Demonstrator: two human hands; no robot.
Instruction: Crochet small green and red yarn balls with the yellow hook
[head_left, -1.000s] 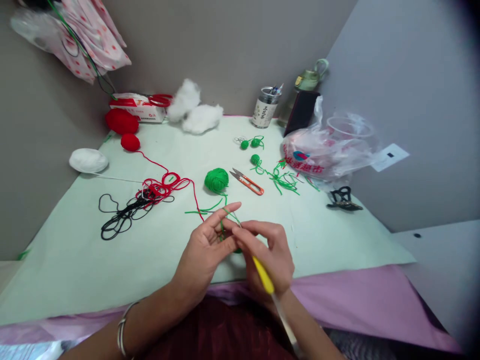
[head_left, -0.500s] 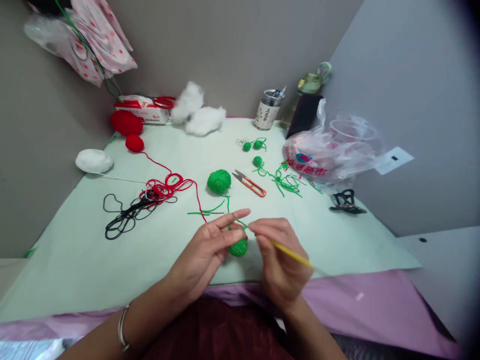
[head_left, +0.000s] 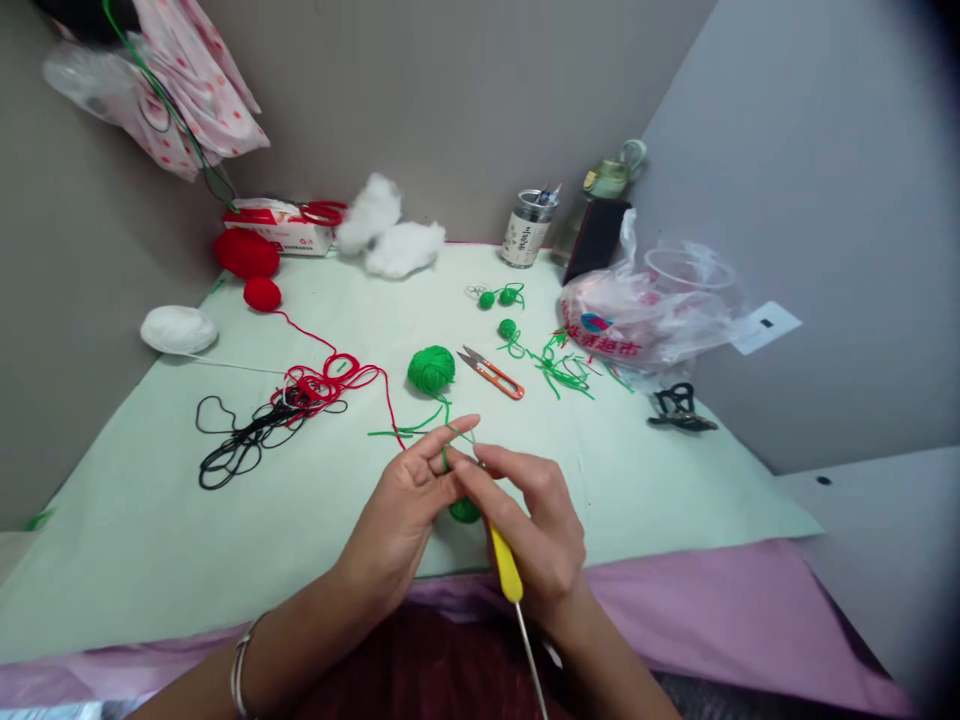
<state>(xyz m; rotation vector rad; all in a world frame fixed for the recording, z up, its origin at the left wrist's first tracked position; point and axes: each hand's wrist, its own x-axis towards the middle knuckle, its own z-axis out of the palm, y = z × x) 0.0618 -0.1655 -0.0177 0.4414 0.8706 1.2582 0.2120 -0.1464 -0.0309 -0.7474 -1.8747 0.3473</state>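
My left hand (head_left: 405,510) pinches a small green crocheted piece (head_left: 465,511), which the fingers partly cover. Its index finger is stretched out with green yarn running over it, leading back to the green yarn ball (head_left: 431,370). In my right hand (head_left: 536,515) is a crochet hook (head_left: 506,568) with a yellow handle and a thin metal shaft sticking out toward me. The right fingertips meet the left thumb at the green piece, and the hook's tip is hard to make out there. Orange-handled thread snips (head_left: 493,374) lie beyond my hands.
Red yarn (head_left: 262,294), a white yarn ball (head_left: 178,330) and tangled black cord (head_left: 247,440) lie at left. White stuffing (head_left: 405,250), a pen jar (head_left: 528,230) and a plastic bag (head_left: 622,310) stand behind. Green scraps (head_left: 562,375) and a black hair clip (head_left: 681,410) are at right.
My right hand has moved in against the left fingers, and the hook has swung from pointing rightward to pointing down toward me. The whole view has shifted slightly.
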